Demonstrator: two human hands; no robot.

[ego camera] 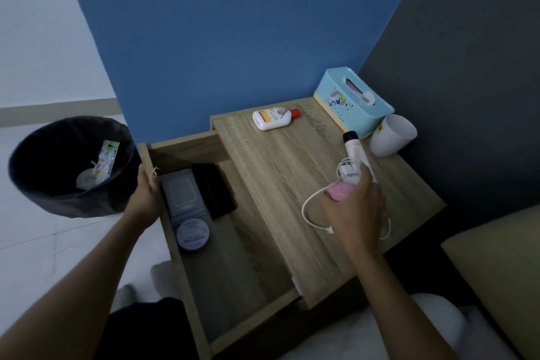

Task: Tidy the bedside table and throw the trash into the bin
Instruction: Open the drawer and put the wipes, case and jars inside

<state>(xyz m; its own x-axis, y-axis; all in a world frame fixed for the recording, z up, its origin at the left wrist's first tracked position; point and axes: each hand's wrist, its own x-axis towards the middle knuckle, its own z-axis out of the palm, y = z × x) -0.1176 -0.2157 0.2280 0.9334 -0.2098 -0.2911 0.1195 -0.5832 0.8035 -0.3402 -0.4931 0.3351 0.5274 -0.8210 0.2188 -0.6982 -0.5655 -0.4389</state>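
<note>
Head view, left fingers (151,184) gripping drawer side (172,242), right fingers (366,181) clasping pink case (339,191)

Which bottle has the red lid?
The white bottle lying alone near the blue wall. The other one, the tube by the white cup, has a black lid.

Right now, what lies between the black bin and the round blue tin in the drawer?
In the head view, the left hand lies between the bin and the tin, gripping the front edge of the open drawer.
</note>
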